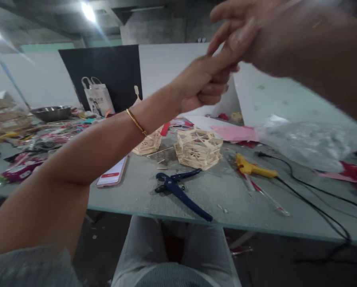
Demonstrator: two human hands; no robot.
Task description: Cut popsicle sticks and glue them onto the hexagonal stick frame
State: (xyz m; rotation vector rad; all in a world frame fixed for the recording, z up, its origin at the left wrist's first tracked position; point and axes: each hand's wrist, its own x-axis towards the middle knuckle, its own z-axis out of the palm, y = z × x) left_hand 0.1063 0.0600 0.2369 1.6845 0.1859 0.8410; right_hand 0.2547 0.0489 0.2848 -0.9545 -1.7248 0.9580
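Note:
My left hand (204, 81), with a gold bangle on its forearm, reaches across the upper middle of the head view, fingers curled. My right hand (238, 34) comes from the upper right and overlaps it, its thumb and fingers around the left hand's fingertips. Whether anything small lies between them is hidden. Below them on the grey table (142, 197) stands a pale wooden lattice frame (199, 149). Another wooden piece (148, 144) is partly behind my left forearm. Blue-handled cutters (181, 193) lie opened near the front edge.
A phone (112, 175) lies left of the cutters. To the right are a yellow glue gun (254, 167) with a black cable (312, 213) and clear plastic wrap (310, 141). A metal bowl (52, 114), a white bag (99, 97) and packaged materials (24, 169) are at left.

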